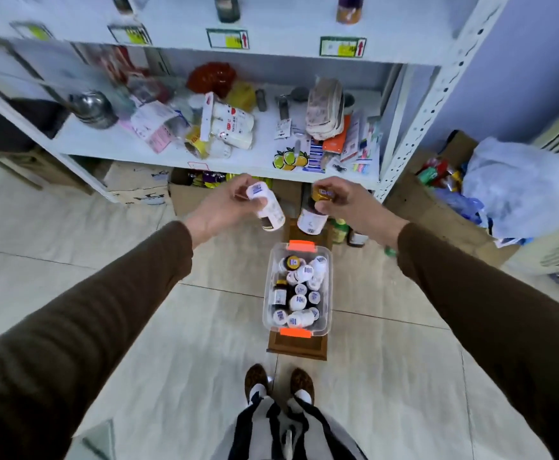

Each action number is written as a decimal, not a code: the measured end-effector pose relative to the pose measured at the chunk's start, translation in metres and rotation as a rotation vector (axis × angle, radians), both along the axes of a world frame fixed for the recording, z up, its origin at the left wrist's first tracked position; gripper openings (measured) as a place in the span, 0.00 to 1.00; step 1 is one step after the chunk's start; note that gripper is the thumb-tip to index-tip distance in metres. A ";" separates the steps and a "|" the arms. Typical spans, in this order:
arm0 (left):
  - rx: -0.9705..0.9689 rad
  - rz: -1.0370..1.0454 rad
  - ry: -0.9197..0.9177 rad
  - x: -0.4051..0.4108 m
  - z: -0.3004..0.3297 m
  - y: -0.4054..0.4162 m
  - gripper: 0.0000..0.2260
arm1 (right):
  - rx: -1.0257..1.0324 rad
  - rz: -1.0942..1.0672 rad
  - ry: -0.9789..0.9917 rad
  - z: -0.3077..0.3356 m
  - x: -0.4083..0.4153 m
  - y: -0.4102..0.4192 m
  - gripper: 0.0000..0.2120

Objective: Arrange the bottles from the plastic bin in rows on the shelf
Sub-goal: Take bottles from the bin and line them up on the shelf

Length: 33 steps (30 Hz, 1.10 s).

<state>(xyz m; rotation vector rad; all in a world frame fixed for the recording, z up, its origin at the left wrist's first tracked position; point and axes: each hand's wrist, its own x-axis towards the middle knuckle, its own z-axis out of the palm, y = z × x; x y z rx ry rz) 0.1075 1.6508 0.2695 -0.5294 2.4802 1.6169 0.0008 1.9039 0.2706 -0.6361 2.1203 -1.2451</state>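
A clear plastic bin (269, 287) with orange latches sits on a low wooden stool on the floor, holding several white-capped and dark bottles. My left hand (225, 204) grips a white bottle (269, 207) by its capped end, above and behind the bin. My right hand (344, 202) holds a brown bottle with a gold cap and white label (312, 220) by its top. Both bottles hang in the air in front of the white metal shelf (271, 167). On the upper shelf board stand two dark bottles (226, 8).
The middle shelf board carries packets, a metal bowl (92, 107), cloths and stationery. Cardboard boxes (138, 184) sit under the shelf. A box with snacks and a pale plastic bag (516, 184) stand at the right. My feet (279, 383) are behind the stool on the tiled floor.
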 end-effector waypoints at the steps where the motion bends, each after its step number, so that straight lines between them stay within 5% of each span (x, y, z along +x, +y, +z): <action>1: 0.019 -0.019 0.041 0.001 0.024 -0.002 0.10 | -0.036 0.003 0.003 0.021 -0.001 -0.002 0.17; 10: -0.041 -0.004 0.224 0.016 0.196 -0.009 0.20 | -0.256 0.067 -0.003 0.181 0.008 -0.032 0.15; 14: -0.016 0.011 0.298 0.023 0.232 -0.012 0.16 | -0.332 0.047 0.051 0.223 0.018 -0.041 0.14; 33: -0.077 0.094 0.384 0.046 0.242 -0.068 0.20 | -0.286 0.099 0.156 0.239 0.031 -0.112 0.15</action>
